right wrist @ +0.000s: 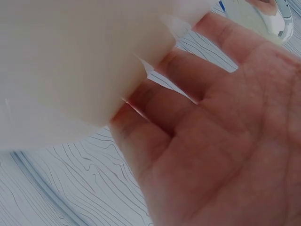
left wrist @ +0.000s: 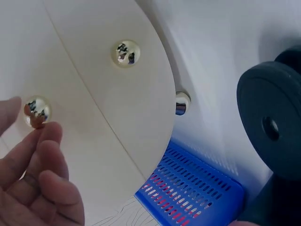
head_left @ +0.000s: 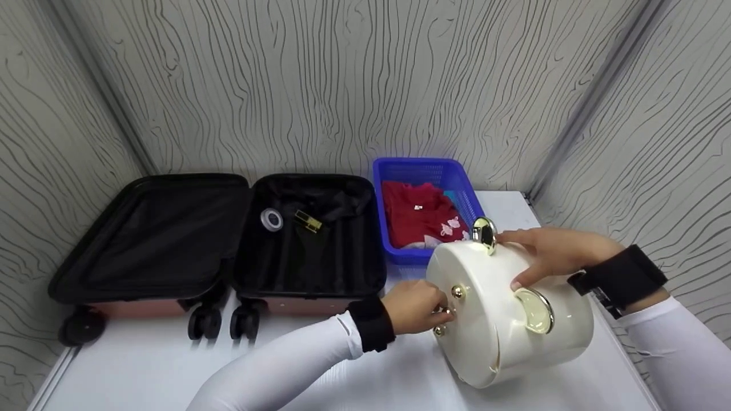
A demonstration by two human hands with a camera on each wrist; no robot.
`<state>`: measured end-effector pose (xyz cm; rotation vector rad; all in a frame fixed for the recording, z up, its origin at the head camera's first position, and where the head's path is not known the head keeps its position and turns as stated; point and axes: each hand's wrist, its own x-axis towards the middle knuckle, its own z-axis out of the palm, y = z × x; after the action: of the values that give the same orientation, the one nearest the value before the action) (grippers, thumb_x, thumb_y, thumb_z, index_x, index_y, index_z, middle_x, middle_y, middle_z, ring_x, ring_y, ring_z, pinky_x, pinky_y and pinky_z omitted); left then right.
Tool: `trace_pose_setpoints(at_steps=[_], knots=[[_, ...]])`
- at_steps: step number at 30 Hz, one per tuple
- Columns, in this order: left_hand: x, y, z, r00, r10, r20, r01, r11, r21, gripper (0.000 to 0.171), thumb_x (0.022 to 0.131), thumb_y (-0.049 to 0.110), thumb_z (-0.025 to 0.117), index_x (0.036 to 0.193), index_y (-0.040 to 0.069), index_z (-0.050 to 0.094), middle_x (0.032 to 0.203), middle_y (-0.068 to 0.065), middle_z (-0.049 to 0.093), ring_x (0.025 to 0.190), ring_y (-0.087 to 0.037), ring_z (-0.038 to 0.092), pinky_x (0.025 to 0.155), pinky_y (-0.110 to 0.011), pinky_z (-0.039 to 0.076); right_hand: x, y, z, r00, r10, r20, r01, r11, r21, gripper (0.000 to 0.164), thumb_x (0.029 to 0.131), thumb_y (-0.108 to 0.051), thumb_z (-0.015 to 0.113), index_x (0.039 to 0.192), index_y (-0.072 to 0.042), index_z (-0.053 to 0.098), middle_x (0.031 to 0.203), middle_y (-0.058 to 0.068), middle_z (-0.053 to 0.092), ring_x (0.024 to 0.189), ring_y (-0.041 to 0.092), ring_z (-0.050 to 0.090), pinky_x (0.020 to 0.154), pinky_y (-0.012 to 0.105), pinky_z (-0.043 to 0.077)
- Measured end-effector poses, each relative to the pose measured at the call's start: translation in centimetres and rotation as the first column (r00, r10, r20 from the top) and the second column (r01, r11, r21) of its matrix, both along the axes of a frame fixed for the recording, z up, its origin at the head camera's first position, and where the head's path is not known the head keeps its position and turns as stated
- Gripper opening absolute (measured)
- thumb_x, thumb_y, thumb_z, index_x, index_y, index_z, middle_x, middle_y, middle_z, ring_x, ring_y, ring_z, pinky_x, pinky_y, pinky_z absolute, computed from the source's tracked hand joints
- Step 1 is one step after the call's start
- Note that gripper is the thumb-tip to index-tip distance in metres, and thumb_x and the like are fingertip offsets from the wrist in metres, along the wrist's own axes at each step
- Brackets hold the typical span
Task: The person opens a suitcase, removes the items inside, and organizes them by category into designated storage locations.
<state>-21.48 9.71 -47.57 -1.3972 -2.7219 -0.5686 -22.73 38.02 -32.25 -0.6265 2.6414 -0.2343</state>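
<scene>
A cream-white round case (head_left: 531, 342) stands on its curved side at the right, with its flat seamed face turned left. Gold knobs (left wrist: 126, 52) dot that face. The thumb and fingertips of my left hand (head_left: 416, 305) pinch one gold knob (left wrist: 37, 110), the other fingers curled beneath. My right hand (head_left: 551, 251) rests spread on the case's upper side. Its thumb lies beside a gold-rimmed handle (head_left: 538, 311), and its fingers reach toward a shiny gold fitting (head_left: 484, 234). In the right wrist view the fingertips disappear behind the case.
An open suitcase (head_left: 165, 240) with black lining lies at the left. Inside are a round white item (head_left: 271, 220) and a small yellow item (head_left: 308, 221). Behind the case, a blue basket (head_left: 400, 254) holds red clothing (head_left: 420, 214). Patterned walls enclose the white tabletop (head_left: 365, 379).
</scene>
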Motion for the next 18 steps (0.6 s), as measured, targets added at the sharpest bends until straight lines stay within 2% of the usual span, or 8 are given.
trace_pose_setpoints(at_steps=[6,12,18], knots=[[0.3,0.4,-0.3,0.999,0.034,0.039,-0.034,0.999,0.005,0.018,0.099,0.038,0.079,0.099,0.021,0.088,0.087,0.009,0.082,0.074,-0.002,0.065,0.064,-0.015,0.046,0.0,0.1,-0.1,0.999,-0.032,0.03,0.033,0.999,-0.023,0.097,0.084,-0.049,0.092,0.159,-0.003,0.05,0.144,0.027,0.066,0.124,0.039,0.066,0.104,0.063,0.053],[0.6,0.2,-0.8,0.998,0.06,-0.015,-0.059,0.997,0.053,0.022,0.099,0.038,0.076,0.089,0.021,0.085,0.08,0.01,0.079,0.069,-0.003,0.061,0.06,-0.017,0.042,0.1,0.3,-0.1,1.0,-0.027,0.015,0.028,0.999,-0.027,0.098,0.085,-0.051,0.09,0.16,-0.003,0.049,0.151,0.03,0.062,0.132,0.047,0.063,0.109,0.07,0.049],[1.1,-0.7,-1.2,0.997,0.066,-0.049,-0.062,0.995,0.073,0.024,0.098,0.039,0.076,0.083,0.021,0.083,0.075,0.011,0.076,0.066,-0.003,0.061,0.056,-0.017,0.04,0.2,0.4,-0.3,1.0,-0.01,0.01,0.01,0.999,-0.052,0.096,0.085,-0.049,0.091,0.159,-0.003,0.05,0.152,0.03,0.06,0.134,0.047,0.063,0.11,0.068,0.049]])
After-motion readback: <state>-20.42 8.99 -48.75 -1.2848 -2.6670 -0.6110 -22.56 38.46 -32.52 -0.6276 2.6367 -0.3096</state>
